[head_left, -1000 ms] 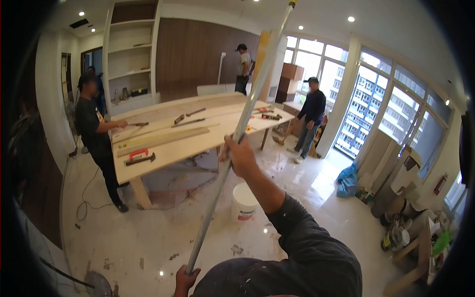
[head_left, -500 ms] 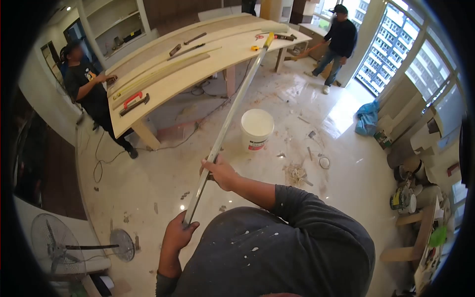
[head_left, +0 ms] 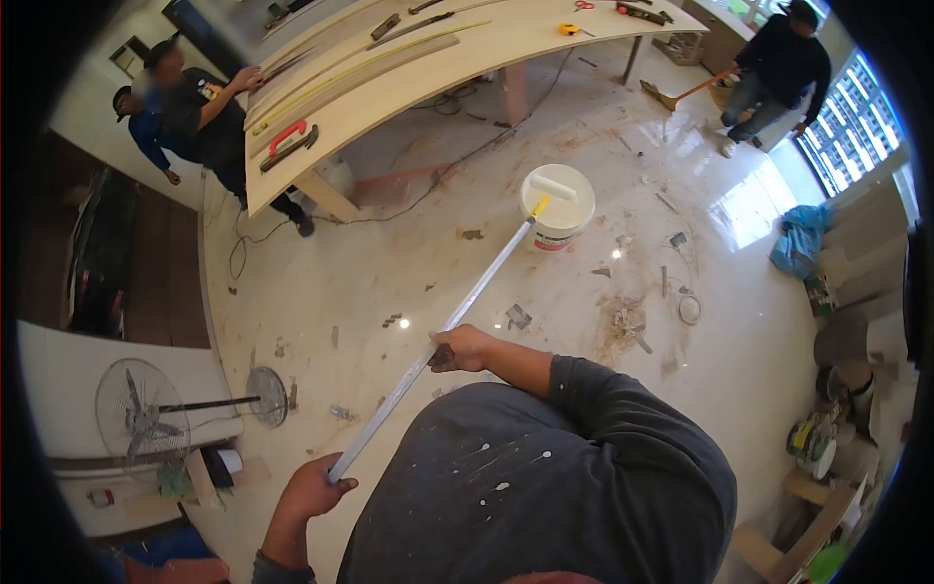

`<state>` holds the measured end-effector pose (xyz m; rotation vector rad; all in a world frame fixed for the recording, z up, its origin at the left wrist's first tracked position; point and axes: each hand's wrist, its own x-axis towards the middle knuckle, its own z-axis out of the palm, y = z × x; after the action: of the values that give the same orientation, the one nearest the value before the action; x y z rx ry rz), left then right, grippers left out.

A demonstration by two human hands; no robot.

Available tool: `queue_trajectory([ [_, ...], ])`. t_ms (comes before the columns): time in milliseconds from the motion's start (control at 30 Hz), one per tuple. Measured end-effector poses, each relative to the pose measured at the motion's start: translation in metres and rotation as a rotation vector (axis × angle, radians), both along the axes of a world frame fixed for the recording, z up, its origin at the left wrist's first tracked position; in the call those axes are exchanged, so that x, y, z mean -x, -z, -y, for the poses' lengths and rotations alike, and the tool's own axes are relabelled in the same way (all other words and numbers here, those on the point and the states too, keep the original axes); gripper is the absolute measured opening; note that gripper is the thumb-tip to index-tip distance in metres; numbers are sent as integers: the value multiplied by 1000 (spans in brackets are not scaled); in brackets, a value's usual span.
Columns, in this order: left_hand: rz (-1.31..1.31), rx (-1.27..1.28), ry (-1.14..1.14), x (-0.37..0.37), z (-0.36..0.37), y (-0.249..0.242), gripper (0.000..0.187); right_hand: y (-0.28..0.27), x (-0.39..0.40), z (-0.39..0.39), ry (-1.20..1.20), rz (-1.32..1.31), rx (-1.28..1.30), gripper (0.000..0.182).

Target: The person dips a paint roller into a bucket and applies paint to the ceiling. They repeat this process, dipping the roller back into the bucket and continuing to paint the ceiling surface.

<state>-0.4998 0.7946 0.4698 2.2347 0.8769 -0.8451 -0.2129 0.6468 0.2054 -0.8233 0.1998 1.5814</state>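
Fan (head_left: pixel 143 422) on my near left. My left hand (head_left: pixel 316 487) is down at the near end of the pole (head_left: pixel 486 279), fingers wrapped around it, thumb along the side. Far left, past that, there's the table (head_left: pixel 379 112) with a hammer (head_left: pixel 290 152) on it, and a person (head_left: pixel 195 102) standing at its end. My right hand (head_left: pixel 463 348) has its fingers closed round the pole higher up, knuckles up.

At the pole's far end is the roller (head_left: pixel 553 188), white, at the mouth of the bucket (head_left: pixel 574 230). Can't tell if it's touching what's inside.

What works for me, fwiw: low hand for push and pull, upper hand for aim and carrying the weight. Light pressure, small strokes, and don't lean on the rim, since a long pole could tip a bucket pretty easily imo. There's scrap on the floor (head_left: pixel 467 277) too, so I'd mind my feet.

Far right, another person (head_left: pixel 783 68) has a broom (head_left: pixel 700 88), well apart from my pole.
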Motion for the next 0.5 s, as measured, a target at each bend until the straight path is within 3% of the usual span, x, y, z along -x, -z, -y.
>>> queue_trajectory([
  [300,-146,-445,258,-111,22,-46,37,16,-66,-1,-43,-109,5,24],
  [367,-120,-515,283,-135,16,-59,33,9,-79,-11,-15,-124,-38,23],
  [433,82,-801,395,-150,21,-52,27,-11,-91,-17,63,-146,-53,23],
  [500,179,-891,437,-189,28,-46,20,-19,-104,-30,121,-194,-87,26],
])
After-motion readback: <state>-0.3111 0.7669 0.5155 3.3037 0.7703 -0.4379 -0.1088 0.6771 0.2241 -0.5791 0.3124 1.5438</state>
